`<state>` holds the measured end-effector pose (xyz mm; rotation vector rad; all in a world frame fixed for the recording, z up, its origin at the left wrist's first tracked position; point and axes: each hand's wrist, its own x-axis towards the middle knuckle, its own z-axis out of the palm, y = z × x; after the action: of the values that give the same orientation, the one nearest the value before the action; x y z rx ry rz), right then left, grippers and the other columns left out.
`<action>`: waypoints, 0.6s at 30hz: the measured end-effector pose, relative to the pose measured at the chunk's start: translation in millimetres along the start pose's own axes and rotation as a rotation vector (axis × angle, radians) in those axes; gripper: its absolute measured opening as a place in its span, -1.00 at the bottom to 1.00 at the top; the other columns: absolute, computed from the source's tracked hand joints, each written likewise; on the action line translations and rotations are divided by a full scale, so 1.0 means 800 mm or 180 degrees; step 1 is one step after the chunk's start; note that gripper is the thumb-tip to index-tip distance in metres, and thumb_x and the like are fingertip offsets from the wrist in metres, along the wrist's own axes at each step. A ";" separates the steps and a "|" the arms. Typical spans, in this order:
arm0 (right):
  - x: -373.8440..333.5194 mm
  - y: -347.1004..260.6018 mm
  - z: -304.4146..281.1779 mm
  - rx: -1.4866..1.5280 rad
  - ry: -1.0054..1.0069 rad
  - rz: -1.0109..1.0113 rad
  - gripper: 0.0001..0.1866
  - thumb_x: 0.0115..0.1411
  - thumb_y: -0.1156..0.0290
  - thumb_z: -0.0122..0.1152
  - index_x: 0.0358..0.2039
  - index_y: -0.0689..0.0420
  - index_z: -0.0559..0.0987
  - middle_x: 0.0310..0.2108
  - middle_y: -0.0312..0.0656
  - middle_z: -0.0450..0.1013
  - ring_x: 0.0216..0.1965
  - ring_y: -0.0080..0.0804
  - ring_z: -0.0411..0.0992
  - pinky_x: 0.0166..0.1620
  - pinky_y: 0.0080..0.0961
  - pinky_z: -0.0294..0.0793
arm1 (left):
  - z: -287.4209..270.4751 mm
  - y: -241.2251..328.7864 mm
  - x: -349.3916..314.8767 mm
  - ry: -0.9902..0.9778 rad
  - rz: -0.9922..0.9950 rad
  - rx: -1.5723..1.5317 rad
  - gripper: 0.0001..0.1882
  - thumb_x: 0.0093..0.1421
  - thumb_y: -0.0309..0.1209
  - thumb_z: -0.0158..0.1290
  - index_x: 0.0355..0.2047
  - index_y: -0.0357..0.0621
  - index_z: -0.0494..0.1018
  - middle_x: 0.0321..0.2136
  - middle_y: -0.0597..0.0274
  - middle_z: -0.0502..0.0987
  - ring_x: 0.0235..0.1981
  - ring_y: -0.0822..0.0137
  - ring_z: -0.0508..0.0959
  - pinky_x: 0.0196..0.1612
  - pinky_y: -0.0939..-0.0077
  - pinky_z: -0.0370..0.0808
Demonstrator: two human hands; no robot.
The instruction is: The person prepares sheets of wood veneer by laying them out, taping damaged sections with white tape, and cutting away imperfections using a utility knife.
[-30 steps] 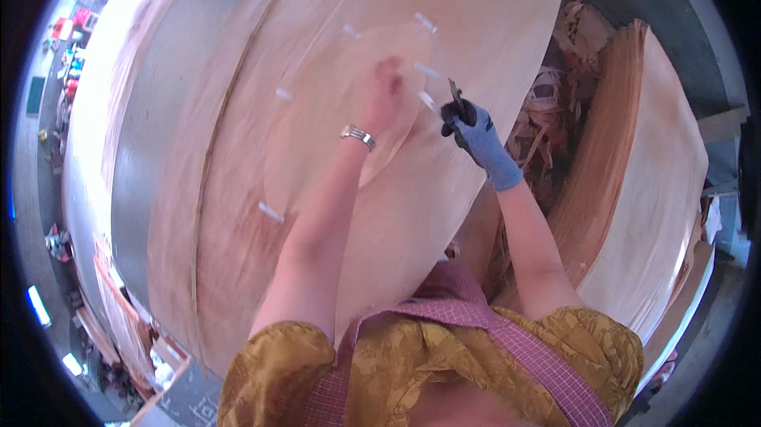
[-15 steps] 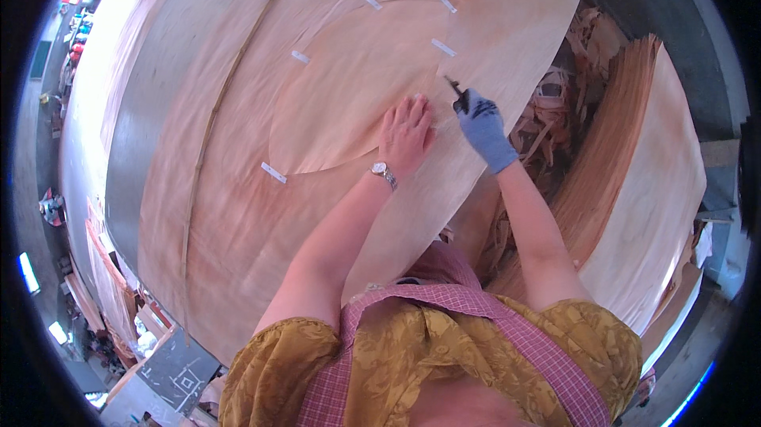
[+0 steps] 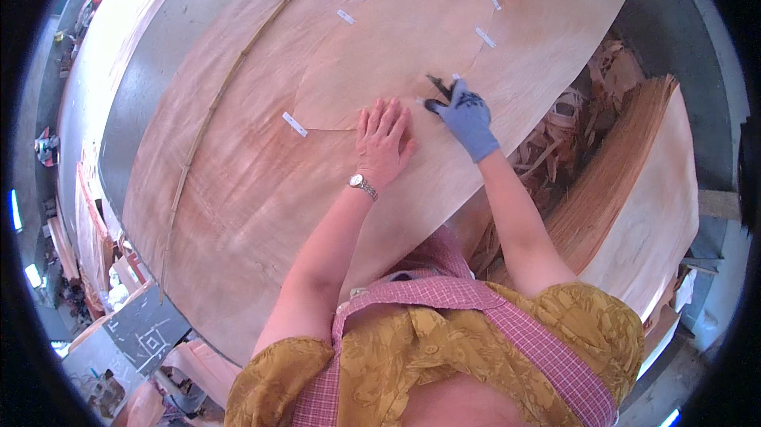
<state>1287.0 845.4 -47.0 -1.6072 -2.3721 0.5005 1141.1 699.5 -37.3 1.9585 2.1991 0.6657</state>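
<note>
Grey, smooth surface (image 3: 170, 46) bearing a broad, pale wood sheet (image 3: 261, 245), seen from above; the sheet's far part is cut off by the upper edge of the view. A rounded patch (image 3: 380, 54) of similar wood lies on the sheet, just beyond the hands, its long axis slanting from lower left to upper right. White tape strips (image 3: 294, 124) are spaced along its outline, the lowest standing near its lower left end. The bare left hand (image 3: 384, 144) rests palm down at the patch's near border, fingers slightly spread and directed away from the body, thumb apart; it covers part of the seam. The right hand (image 3: 464, 116), in a blue glove with black fingertips, is curled around a dark tool (image 3: 437, 86), whose visible end projects from the fingers toward the upper left, over the patch's near right side. The rest of the tool is hidden by the glove, so its full form cannot be told; a small whitish spot beside the thumb is too blurred to identify. Left of the patch, a thin, bowed stick (image 3: 216, 98) runs along the sheet. At right lie wood scraps (image 3: 547, 141) and a stack of sheets (image 3: 650, 197).
</note>
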 end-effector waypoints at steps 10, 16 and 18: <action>-0.111 0.017 -0.017 0.1906 0.0739 0.0655 -0.64 0.03 0.23 0.45 -0.44 0.15 0.44 -0.68 -0.35 0.38 -0.66 -0.58 0.35 -0.59 -0.56 0.34 | -0.141 -0.109 -0.194 0.0650 -0.0640 -0.0283 -0.37 0.19 -0.23 0.08 0.27 0.01 0.21 0.28 0.01 0.19 0.35 0.08 0.10 0.36 0.04 -0.03; -0.435 -0.049 0.023 0.2742 0.0499 0.1184 -0.84 0.13 0.35 0.34 -0.43 0.11 0.53 -0.62 -0.39 0.40 -0.70 -0.64 0.28 -0.66 -0.64 0.21 | -0.234 -0.249 -0.515 0.0736 -0.2016 0.0831 -0.23 0.15 -0.13 0.10 0.34 0.10 0.08 0.34 0.07 0.07 0.38 0.05 -0.01 0.35 -0.08 -0.08; -0.523 -0.082 0.049 0.3039 0.0125 0.1442 -0.91 0.18 0.40 0.28 -0.39 0.10 0.55 -0.58 -0.41 0.41 -0.69 -0.64 0.29 -0.64 -0.65 0.23 | -0.265 -0.266 -0.581 0.0633 -0.1981 0.1126 -0.19 0.13 -0.07 0.11 0.35 0.13 0.07 0.35 0.07 0.03 0.39 0.04 -0.03 0.34 -0.13 -0.09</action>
<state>1371.5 429.0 -56.5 -1.5683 -1.3109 1.3906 938.5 184.2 -23.5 1.2128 2.9978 0.4038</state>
